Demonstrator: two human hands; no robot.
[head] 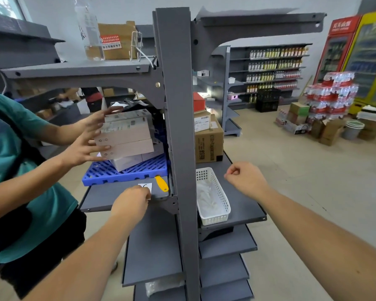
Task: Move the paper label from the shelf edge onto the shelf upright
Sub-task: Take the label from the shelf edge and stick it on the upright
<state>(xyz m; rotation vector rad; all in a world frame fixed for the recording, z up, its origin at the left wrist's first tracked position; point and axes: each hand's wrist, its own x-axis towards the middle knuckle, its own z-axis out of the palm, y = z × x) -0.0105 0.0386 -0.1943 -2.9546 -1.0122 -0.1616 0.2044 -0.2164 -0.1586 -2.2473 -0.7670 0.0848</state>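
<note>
A small white paper label (pixel 146 187) with a black mark lies at the front edge of the grey shelf (pixel 109 195), left of the tall grey shelf upright (pixel 178 118). My left hand (pixel 131 202) sits over the label's near side, fingers curled and pinching at its lower edge. My right hand (pixel 246 179) hovers as a loose fist with nothing in it, right of the upright, above the right-hand shelf.
A yellow-handled tool (pixel 161 183) lies beside the label. A blue plastic pallet (pixel 126 170) carries stacked boxes (pixel 126 135), which another person in a teal shirt (pixel 13 161) is handling. A white basket (pixel 213 196) sits right of the upright, with a cardboard box (pixel 208 142) behind it.
</note>
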